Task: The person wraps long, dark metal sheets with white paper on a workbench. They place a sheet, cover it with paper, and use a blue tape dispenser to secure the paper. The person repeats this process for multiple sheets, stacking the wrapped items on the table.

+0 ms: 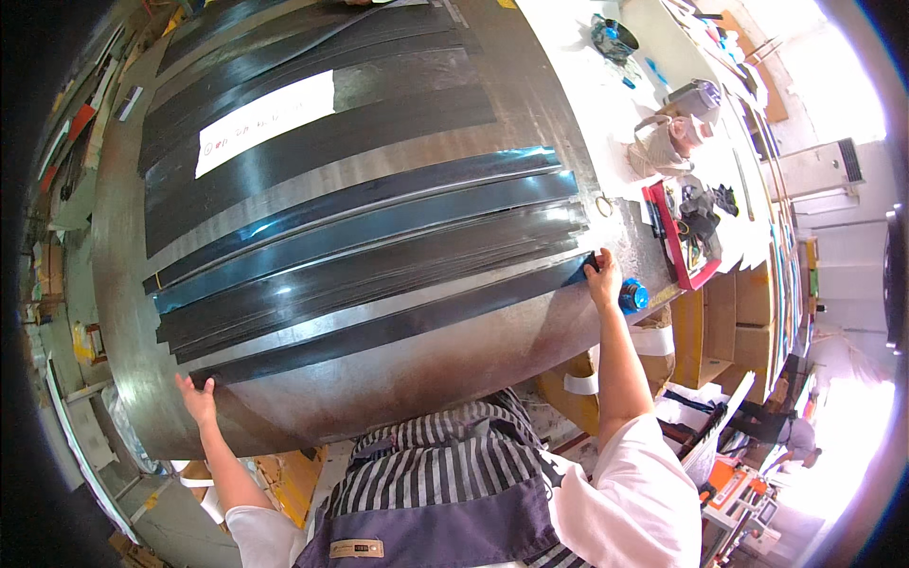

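A long, flat black strip (398, 320) lies across the near part of the metal worktable (454, 364). My left hand (198, 399) grips its left end, thumb and fingers closed about the corner. At the other end, my right hand (603, 281) pinches the strip's tip between thumb and fingers. Just beyond it, roughly parallel, lies a stack of similar dark strips (379, 265) with slightly uneven ends. Two shinier bluish-black strips (369, 230) rest farther back. What the strips are made of I cannot tell.
Wide dark sheets (407, 114) and a white paper with handwriting (270, 118) lie at the back. On the right are a blue-capped bottle (633, 295), a red tray of small items (684, 241), a tape roll (604, 205) and a cloth bag (658, 147). Cardboard boxes (748, 308) stand beyond.
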`<action>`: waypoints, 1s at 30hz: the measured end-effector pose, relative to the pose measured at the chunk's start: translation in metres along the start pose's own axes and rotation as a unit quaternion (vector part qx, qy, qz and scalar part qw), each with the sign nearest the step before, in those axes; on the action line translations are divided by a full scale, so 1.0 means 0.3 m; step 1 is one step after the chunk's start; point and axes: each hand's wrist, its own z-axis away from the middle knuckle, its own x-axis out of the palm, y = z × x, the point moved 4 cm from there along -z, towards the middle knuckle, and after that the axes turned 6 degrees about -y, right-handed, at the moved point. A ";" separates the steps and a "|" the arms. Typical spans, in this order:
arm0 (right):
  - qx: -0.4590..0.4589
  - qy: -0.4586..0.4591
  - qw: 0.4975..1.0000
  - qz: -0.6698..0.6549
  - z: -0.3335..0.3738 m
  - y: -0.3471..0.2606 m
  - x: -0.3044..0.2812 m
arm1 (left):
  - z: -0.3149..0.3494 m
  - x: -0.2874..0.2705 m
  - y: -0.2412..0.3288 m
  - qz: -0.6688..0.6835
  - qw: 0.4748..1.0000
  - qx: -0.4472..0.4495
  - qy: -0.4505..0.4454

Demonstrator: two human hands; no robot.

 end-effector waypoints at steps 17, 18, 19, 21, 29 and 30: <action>-0.345 -0.196 0.880 0.261 0.215 -0.482 -0.065 | 0.391 0.176 0.752 -0.405 0.824 0.376 -0.123; -0.348 -0.207 0.874 0.269 0.211 -0.495 -0.063 | 0.380 0.178 0.734 -0.405 0.824 0.377 -0.124; -0.350 -0.214 0.874 0.262 0.202 -0.482 -0.049 | 0.365 0.182 0.700 -0.405 0.823 0.378 -0.126; -0.345 -0.219 0.875 0.259 0.185 -0.459 -0.040 | 0.346 0.194 0.718 -0.409 0.813 0.396 -0.118; -0.302 -0.170 0.910 0.227 0.204 -0.413 -0.073 | 0.429 0.206 0.824 -0.328 0.874 0.344 -0.103; -0.275 -0.158 0.925 0.209 0.208 -0.410 -0.079 | 0.465 0.234 0.844 -0.279 0.890 0.347 -0.093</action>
